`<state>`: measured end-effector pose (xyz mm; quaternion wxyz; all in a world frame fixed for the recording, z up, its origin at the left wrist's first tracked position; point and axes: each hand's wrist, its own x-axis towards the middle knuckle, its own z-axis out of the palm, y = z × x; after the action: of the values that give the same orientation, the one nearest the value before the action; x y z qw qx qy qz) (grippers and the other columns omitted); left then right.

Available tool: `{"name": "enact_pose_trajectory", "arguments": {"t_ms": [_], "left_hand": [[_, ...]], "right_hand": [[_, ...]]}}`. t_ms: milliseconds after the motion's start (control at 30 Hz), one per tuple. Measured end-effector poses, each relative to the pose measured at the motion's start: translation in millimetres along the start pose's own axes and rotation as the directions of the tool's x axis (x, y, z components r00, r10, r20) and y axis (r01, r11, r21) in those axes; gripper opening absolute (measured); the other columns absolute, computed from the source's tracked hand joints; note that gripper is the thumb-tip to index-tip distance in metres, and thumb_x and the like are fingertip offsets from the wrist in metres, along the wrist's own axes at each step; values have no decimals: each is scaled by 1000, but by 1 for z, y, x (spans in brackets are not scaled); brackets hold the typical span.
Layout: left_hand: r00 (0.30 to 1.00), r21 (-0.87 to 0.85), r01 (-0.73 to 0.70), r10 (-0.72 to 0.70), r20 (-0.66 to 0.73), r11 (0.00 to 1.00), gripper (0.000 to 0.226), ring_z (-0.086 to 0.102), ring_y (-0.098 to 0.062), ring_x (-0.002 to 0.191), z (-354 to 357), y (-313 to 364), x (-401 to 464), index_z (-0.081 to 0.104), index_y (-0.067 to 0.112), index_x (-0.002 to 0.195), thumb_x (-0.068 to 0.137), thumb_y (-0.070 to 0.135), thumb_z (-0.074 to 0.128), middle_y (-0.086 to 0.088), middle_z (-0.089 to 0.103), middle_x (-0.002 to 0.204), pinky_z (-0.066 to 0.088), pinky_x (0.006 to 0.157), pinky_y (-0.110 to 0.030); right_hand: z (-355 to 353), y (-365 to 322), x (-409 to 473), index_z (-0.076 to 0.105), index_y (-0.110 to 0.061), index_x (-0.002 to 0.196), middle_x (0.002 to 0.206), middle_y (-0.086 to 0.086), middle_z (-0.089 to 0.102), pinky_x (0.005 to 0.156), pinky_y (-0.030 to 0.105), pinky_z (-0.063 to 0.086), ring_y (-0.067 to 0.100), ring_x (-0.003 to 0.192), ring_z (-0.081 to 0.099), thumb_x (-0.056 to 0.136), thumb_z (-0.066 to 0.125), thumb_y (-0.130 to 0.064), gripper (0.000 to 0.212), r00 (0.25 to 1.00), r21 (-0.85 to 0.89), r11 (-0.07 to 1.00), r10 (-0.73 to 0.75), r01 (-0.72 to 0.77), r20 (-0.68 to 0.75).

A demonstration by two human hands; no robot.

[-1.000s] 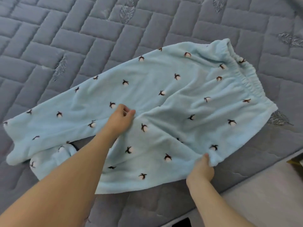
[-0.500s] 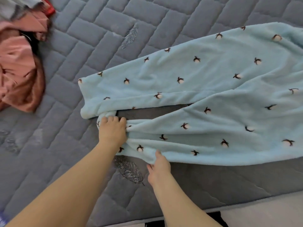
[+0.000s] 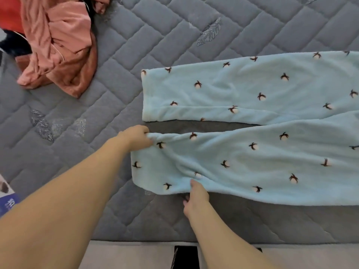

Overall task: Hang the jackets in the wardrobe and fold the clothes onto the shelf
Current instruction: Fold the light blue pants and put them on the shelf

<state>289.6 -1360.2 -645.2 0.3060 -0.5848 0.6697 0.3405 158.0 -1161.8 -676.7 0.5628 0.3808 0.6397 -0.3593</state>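
- Far left edge, lower: a corner of a printed blue item (image 3: 8,202), cut off by the frame; cannot tell what it is.
- Upper left of the frame: heap of pink clothes (image 3: 58,47), crumpled, unfolded, with a red piece (image 3: 9,14) and something dark beside it; well apart from the trousers.
- Across the frame: grey quilted bed (image 3: 136,45) carrying everything; its near edge runs along the bottom.
- Centre left: left hand (image 3: 136,137), fingers curled onto the upper corner of the near leg's cuff, gripping the fleece.
- Centre, lower: right hand (image 3: 195,197), pinching the near leg's lower edge, a short way in from the cuff.
- Centre to right edge: light-blue fleece trousers (image 3: 262,121), dotted pattern, lying flat. Far leg smooth; near leg bunched between the two hands. A strip of bed shows between the legs. Waistband out of frame.
- Judged step: straightening the near leg ahead of folding; shelf and wardrobe not in view.
- Risk: uneven pull from the two grips could skew the near leg, leaving diagonal creases locked into the fold.
- Risk: the near leg lies close to the bed edge; a tug toward the person could drag it over the side.
- Risk: soft fleece drags on the quilting, so the smooth far leg may shift if the whole garment is pulled.
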Motion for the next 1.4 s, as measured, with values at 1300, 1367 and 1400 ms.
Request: {"name": "enact_pose_trajectory", "arguments": {"t_ms": [1300, 1367, 1400], "left_hand": [[808, 107, -376, 382, -449, 921, 62, -9, -25, 149, 41, 325, 110, 10, 29, 155, 99, 37, 34, -5, 0, 162, -15, 117, -55], [817, 100, -361, 367, -445, 927, 61, -6, -25, 149, 47, 358, 115, 10, 28, 154, 99, 37, 34, -6, 2, 162, -15, 117, -55], [813, 90, -363, 362, -457, 928, 62, -3, -25, 149, 47, 378, 116, 12, 27, 154, 98, 36, 36, -7, 4, 162, -14, 116, -56]], "right_hand": [[-95, -457, 70, 23, -19, 154, 162, 12, 10, 120, 47, 7, 29, 149, 10, 100, 41, -44, 62, 287, -960, -57, -948, 274, 138], [-139, -510, 68, 19, -18, 155, 163, 13, 6, 120, 46, 4, 30, 149, 7, 99, 40, -47, 66, 307, -967, 72, -952, 245, 7], [-160, -534, 67, 17, -18, 155, 163, 13, 5, 121, 46, 4, 31, 149, 6, 99, 40, -49, 69, 312, -965, 122, -949, 230, -46]]}}
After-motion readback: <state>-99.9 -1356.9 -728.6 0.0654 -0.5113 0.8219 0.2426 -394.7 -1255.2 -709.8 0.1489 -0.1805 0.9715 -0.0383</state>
